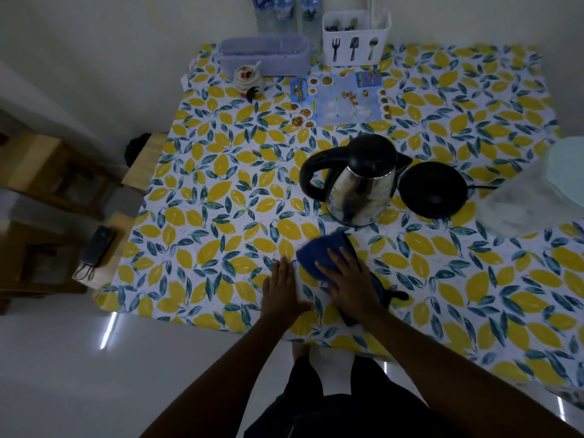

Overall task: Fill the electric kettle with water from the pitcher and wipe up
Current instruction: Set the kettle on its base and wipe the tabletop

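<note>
A steel electric kettle (360,181) with a black lid and handle stands on the lemon-print tablecloth (221,197), off its round black base (433,188), which lies just to its right. A clear pitcher (534,191) with a pale green lid shows at the right edge. A dark blue cloth (322,251) lies on the table in front of the kettle. My right hand (350,284) presses flat on top of the cloth. My left hand (282,292) rests flat on the tablecloth beside it, fingers together, holding nothing.
At the back stand a lavender tray (264,58), a small lidded jar (248,79), a white cutlery holder (355,39), water bottles (284,11) and a printed menu sheet (338,99). Wooden stools (44,165) stand to the left; a phone (98,246) lies on one.
</note>
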`<state>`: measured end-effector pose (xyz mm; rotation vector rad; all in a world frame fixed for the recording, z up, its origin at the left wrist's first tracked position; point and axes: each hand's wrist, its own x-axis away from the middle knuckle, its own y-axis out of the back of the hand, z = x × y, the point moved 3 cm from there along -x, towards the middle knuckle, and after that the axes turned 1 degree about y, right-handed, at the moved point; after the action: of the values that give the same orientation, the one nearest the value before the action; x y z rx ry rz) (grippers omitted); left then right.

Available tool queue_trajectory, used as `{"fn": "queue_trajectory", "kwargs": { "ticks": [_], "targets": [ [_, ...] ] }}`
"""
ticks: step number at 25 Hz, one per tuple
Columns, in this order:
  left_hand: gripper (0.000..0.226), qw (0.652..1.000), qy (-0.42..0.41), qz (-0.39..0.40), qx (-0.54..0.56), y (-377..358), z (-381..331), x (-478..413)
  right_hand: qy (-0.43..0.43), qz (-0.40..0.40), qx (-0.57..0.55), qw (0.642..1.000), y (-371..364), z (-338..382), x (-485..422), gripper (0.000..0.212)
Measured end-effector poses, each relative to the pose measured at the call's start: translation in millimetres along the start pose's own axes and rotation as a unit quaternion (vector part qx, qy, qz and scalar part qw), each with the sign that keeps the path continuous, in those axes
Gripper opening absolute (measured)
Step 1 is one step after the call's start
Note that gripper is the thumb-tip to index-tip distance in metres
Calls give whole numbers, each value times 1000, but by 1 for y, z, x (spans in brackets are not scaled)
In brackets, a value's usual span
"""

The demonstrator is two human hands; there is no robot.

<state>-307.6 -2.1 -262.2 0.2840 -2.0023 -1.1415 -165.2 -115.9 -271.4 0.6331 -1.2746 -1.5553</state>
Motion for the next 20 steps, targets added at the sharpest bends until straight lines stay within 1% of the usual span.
{"fn": "queue_trajectory", "kwargs": {
  "ticks": [1,2,3,4,5,7,10,12,15,16,17,20],
  "targets": [
    [116,1000,-8,9,-13,3,-6,-1,19,-7,8,1000,-2,-16,23,55],
    [116,999,-28,19,-28,6,-16,-4,9,-21,3,1000,1,-37,42,55],
    [117,997,-51,29,-41,9,-29,-6,-33,-39,-6,999,6,-58,54,55],
    [119,996,-69,39,-51,10,-43,-8,-96,-54,-16,994,12,-78,59,55],
    [121,994,-73,55,-58,11,-54,-10,-155,-66,-18,985,19,-93,56,55],
    [126,992,-58,84,-74,9,-67,-15,-248,-82,-25,965,34,-112,29,56],
    [128,992,-49,83,-78,3,-66,-18,-312,-87,-56,944,48,-117,-3,55],
    [128,992,-49,81,-80,-2,-60,-19,-308,-89,-54,946,39,-106,12,55],
    [131,992,-42,80,-87,-9,-58,-25,-237,-91,-24,967,20,-84,58,57],
    [132,992,-40,80,-87,-11,-57,-26,-235,-84,-32,968,17,-86,60,57],
    [132,992,-39,80,-86,-12,-57,-28,-246,-82,-39,965,20,-91,54,57],
    [133,992,-39,83,-83,-13,-56,-30,-312,-94,-70,943,44,-107,11,53]
  ]
}}
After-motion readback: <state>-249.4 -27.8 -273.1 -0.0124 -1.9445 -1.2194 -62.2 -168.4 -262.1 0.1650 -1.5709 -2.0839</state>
